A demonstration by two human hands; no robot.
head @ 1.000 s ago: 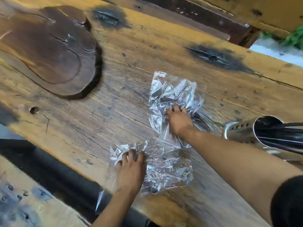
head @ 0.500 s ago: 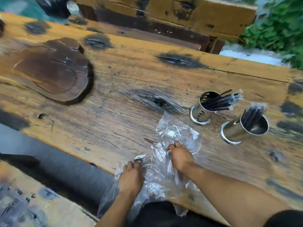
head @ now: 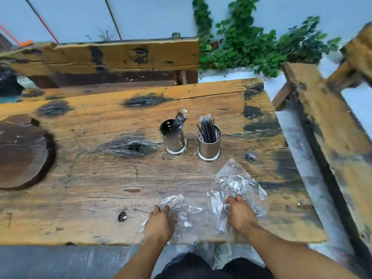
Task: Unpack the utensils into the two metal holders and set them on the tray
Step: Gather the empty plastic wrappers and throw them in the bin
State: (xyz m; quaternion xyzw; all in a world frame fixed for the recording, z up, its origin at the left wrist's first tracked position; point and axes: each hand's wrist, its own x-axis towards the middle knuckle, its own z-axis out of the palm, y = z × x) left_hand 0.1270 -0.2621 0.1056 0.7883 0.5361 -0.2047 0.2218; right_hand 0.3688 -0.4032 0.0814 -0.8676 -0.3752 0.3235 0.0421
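Two shiny metal holders stand upright side by side on the wooden table, the left holder [head: 174, 138] and the right holder [head: 209, 144], each with dark utensils sticking out of the top. A dark round wooden tray [head: 22, 152] lies at the table's left edge, well apart from them. Near the front edge, crumpled clear plastic wrap [head: 235, 183] is spread under both hands. My left hand [head: 160, 223] presses on its left part and my right hand [head: 240, 213] grips its right part.
The plank table [head: 100, 178] ends just right of the wrap. A wooden bench [head: 112, 55] runs behind it and another wooden structure [head: 330, 141] stands to the right. Green vines [head: 251, 43] climb the wall behind.
The view has lifted, and both holders now stand in full sight. Both hands have drawn the plastic wrap toward the table's front edge, near my body.
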